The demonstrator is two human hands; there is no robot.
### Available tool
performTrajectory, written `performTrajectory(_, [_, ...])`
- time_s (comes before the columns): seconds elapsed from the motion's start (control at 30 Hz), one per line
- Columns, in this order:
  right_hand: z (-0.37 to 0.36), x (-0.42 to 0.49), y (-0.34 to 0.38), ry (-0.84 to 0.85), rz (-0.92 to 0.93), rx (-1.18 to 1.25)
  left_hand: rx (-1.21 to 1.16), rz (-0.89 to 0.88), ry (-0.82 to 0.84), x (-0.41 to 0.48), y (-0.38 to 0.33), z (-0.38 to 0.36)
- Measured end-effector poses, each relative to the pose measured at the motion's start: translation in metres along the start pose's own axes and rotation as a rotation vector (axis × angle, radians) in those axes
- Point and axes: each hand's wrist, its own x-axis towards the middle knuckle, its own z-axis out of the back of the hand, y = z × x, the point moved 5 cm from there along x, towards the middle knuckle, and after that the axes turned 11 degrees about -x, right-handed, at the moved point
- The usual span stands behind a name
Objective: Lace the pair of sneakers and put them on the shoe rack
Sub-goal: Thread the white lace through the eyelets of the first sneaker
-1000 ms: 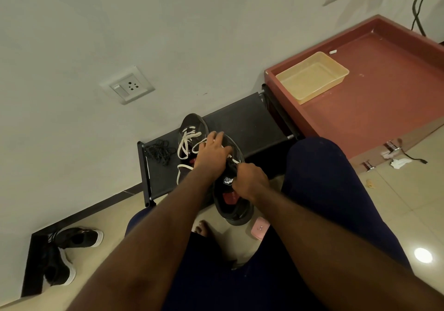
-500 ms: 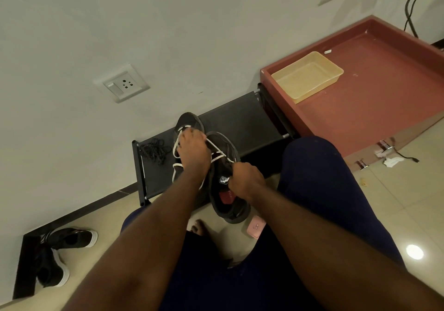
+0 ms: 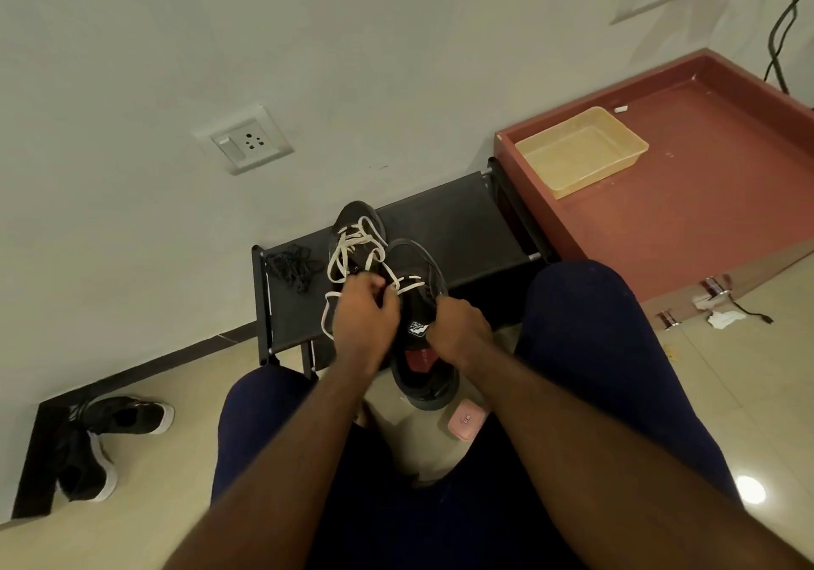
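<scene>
L hand point(image 3: 363, 320) fingers curled, pinching white lace point(image 3: 409, 285) over black sneaker point(image 3: 423, 362); R hand point(image 3: 460, 333) fingers curled on its right rim. Sneaker toe over shoe rack point(image 3: 458, 217) front edge, heel twd person. 2nd sneaker point(image 3: 357, 234), w/ white lace, sits on rack.

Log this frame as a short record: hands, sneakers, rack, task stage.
left hand: pinches white lace over the held sneaker
right hand: grips held sneaker's side
held sneaker: in front of shoe rack, partly laced
second sneaker: on shoe rack, loosely laced
stage: lacing under way, held sneaker not yet racked
</scene>
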Motion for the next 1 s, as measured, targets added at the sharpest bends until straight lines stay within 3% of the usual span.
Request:
performTrajectory(0.13, [-0.003,-0.003,0.000,-0.015,0.011,-0.022,0.148,0.192,0.188,-0.046,0.033,-0.029])
performTrajectory(0.3, [0.000,-0.005,-0.001,0.003,0.016,-0.032,0.305,0.085,0.248,-0.050,0.031,-0.032])
performTrajectory(0.47, [-0.007,-0.004,-0.006,0.012,-0.007,0.036,0.272,0.069,0.303,-0.048,0.037,-0.031])
performTrajectory(0.57, [0.003,-0.003,-0.002,-0.146,0.009,0.057,0.243,0.077,0.310,-0.047,0.040,-0.030])
performTrajectory(0.67, [0.016,0.004,0.018,-0.318,0.208,-0.027,0.249,0.071,0.311,-0.052,0.040,-0.028])
performTrajectory(0.83, [0.001,0.017,0.034,-0.242,0.423,-0.355,0.275,0.038,0.359,-0.061,0.036,-0.034])
performTrajectory(1.0, [-0.003,0.023,0.034,-0.280,0.485,-0.377,0.283,0.062,0.383,-0.062,0.039,-0.037])
